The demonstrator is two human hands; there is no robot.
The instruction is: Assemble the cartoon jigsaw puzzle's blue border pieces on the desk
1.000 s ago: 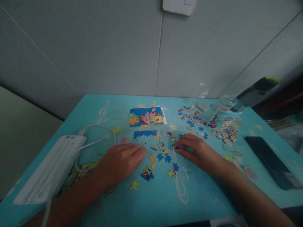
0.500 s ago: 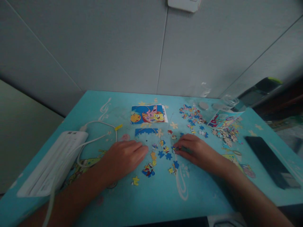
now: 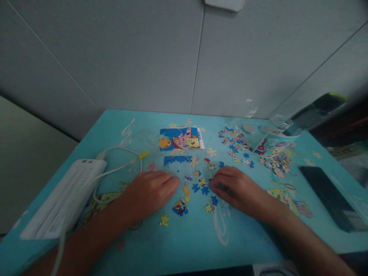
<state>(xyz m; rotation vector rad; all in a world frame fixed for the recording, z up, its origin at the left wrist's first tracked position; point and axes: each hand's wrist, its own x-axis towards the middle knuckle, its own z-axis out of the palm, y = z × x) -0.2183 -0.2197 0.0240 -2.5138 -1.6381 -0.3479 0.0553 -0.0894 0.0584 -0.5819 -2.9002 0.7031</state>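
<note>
My right hand [image 3: 235, 188] is closed at the fingertips on a small blue jigsaw puzzle piece [image 3: 210, 183], mostly hidden by the fingers. Left of it lie loose blue pieces [image 3: 205, 190] and some yellow, patterned ones. My left hand [image 3: 156, 189] rests on the table, its fingers lying together and pointing right; the thumb is hidden. A joined strip of blue puzzle [image 3: 177, 160] lies beyond the hands. Behind that is the picture card [image 3: 179, 138] with cartoon figures. Nearer me sit a joined red, blue and yellow cluster [image 3: 180, 207] and a single yellow piece [image 3: 164, 220].
Puzzle piles [image 3: 234, 138] lie at the back right, beside a clear container [image 3: 280, 124] and a leaning printed sheet [image 3: 274, 145]. A dark phone-like slab [image 3: 330, 195] is on the right. A white power strip [image 3: 67, 195] with cables is on the left.
My right hand has shifted slightly, and its fingers now cover more of the piece. My left hand stays where it was.
</note>
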